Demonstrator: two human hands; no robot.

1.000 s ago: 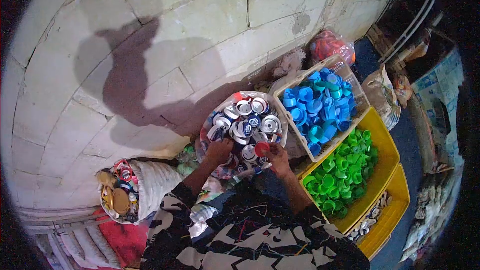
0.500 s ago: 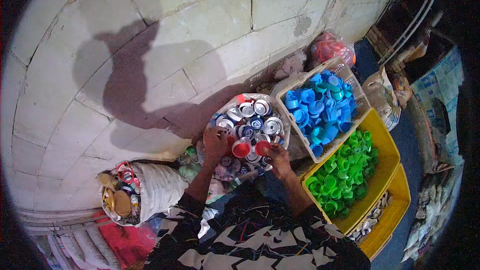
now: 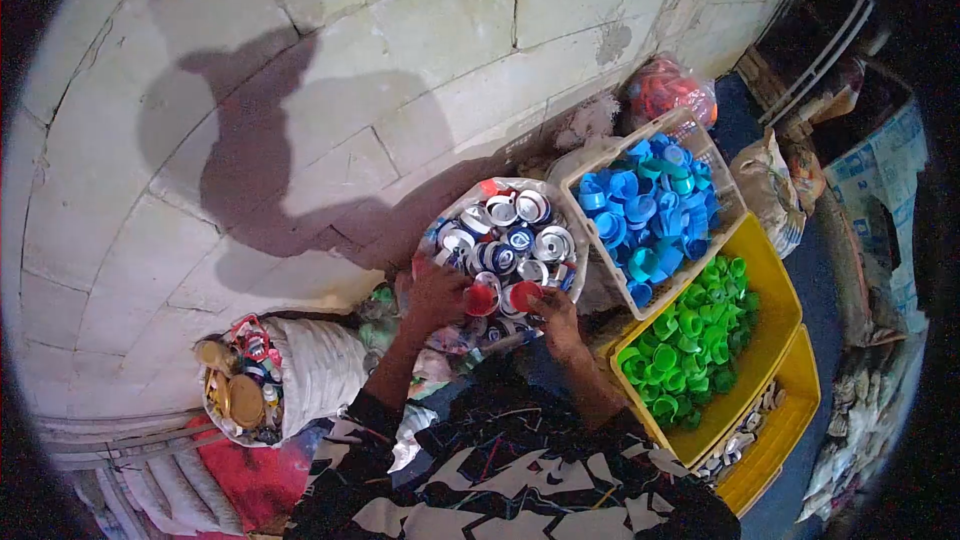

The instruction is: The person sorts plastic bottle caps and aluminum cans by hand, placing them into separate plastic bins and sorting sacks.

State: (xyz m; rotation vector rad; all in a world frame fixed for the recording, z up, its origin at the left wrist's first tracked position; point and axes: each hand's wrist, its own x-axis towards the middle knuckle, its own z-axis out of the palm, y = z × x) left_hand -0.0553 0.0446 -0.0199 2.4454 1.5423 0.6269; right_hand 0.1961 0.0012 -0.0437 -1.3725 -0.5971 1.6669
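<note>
Pinched in my left hand [image 3: 436, 296] is a red cap [image 3: 481, 297], its round opening turned upward. My right hand [image 3: 556, 320] grips another red cap [image 3: 525, 294] close beside the first. Both hands are over a round-mouthed bag [image 3: 577, 270] filled with white, silver and blue caps [image 3: 520, 237]. The fingertips of both hands are partly hidden by shadow and by the caps.
Right of the bag stand a white crate [image 3: 633, 312] of blue caps, a yellow bin [image 3: 770, 270] of green caps and a smaller yellow bin [image 3: 795, 410] with pale pieces. A white sack [image 3: 325, 370] of mixed scraps lies at left. A block wall [image 3: 440, 40] rises behind.
My left hand has shifted slightly right and down with its red cap. The right hand stays nearly in place, still holding its cap. The view has shifted slightly.
</note>
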